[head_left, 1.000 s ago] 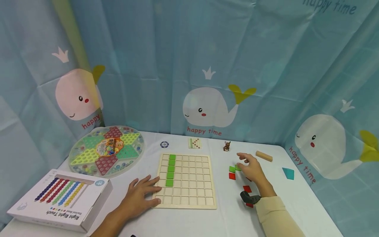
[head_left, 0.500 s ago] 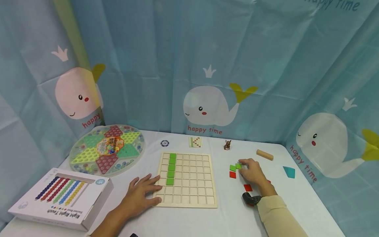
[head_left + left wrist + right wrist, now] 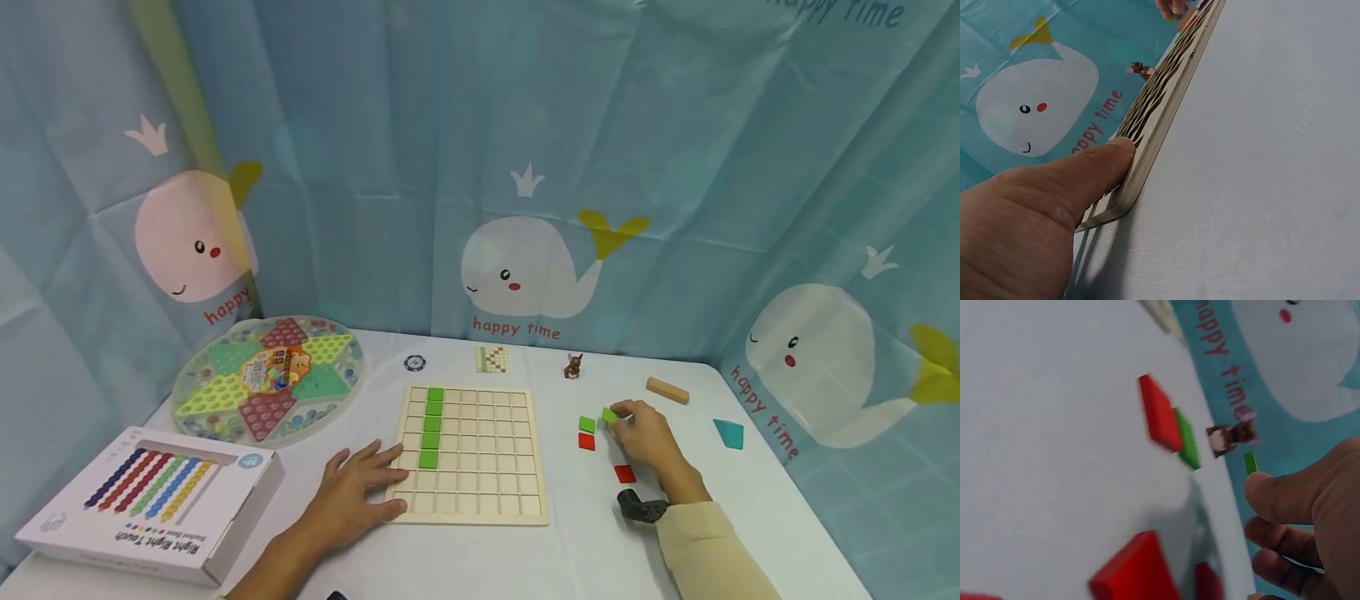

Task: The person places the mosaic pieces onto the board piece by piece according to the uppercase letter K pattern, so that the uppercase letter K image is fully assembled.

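My right hand (image 3: 647, 435) pinches a green square tile (image 3: 608, 415) between thumb and fingers; in the right wrist view the tile (image 3: 1250, 463) pokes out past the thumb tip. Beside it on the table lie another green tile (image 3: 587, 425) and a red tile (image 3: 587, 442), with a second red tile (image 3: 625, 474) nearer the wrist. My left hand (image 3: 358, 492) rests with spread fingers on the left edge of a wooden grid board (image 3: 487, 525), its thumb on the frame in the left wrist view. Several green tiles (image 3: 431, 423) fill part of one board column.
Behind the board lie a poker chip (image 3: 415, 363), a small pattern card (image 3: 492, 360) and a brown animal figurine (image 3: 573, 367). A wooden block (image 3: 667, 391) and teal piece (image 3: 729, 434) are at right. A round game board (image 3: 262, 417) and white box (image 3: 142, 533) stand left.
My right hand has closed finger and thumb on the green tile and lifted it slightly, tilting it away from the other green tile. My left hand stays on the board edge.
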Available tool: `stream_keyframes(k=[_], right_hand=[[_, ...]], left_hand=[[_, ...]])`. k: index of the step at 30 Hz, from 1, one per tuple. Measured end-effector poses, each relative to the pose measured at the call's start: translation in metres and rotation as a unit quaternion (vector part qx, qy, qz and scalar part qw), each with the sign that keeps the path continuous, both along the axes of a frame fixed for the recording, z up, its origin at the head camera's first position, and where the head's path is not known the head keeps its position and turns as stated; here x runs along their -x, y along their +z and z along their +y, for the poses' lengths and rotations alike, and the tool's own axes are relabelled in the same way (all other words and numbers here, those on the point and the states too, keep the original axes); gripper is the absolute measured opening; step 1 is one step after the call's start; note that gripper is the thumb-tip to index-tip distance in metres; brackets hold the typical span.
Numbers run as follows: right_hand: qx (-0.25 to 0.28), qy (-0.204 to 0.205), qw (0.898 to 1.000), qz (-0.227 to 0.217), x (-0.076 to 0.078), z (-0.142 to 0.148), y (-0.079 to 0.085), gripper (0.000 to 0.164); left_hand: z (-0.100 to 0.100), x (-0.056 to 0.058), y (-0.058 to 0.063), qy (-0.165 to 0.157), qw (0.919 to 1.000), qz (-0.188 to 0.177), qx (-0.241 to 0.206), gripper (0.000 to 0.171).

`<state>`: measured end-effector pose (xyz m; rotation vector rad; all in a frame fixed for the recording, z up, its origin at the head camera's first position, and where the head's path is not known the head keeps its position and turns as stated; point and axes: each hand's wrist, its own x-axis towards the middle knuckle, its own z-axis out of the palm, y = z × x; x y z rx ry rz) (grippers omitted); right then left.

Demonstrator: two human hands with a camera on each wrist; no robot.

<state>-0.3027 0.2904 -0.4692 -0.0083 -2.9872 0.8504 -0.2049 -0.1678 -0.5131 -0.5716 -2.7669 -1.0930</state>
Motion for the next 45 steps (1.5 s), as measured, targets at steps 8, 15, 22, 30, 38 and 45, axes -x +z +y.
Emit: stream_keyframes(k=[8,15,22,30,38,45], right_hand=[[0.012,0.013,0.998,0.062,-0.019,-0.011,0.027,0.033],[0.029,0.051,0.987,0.149,-0.038,-0.028,0.044,0.03],[0.077,0.077,0.973,0.202,-0.057,-0.051,0.057,0.028],[0.123,0.116,0.958,0.231,-0.069,-0.074,0.058,0.029],[0.146,0.142,0.951,0.234,-0.08,-0.092,0.056,0.03],[0.17,0.176,0.942,0.232,-0.084,-0.115,0.053,0.028]], left_hand=[[0.0,0.0,0.0,0.001,1.0,-0.003,0.006,0.041],[0.001,0.0,0.001,0.003,0.9999,-0.005,0.008,0.041],[0.001,0.0,0.0,0.004,0.9999,-0.004,0.008,0.041],[0.0,-0.001,-0.001,0.003,1.0,-0.002,0.003,0.041],[0.001,0.0,-0.001,0.002,0.9999,-0.014,0.007,0.042],[0.0,0.0,0.001,0.003,0.9999,-0.014,0.008,0.041]])
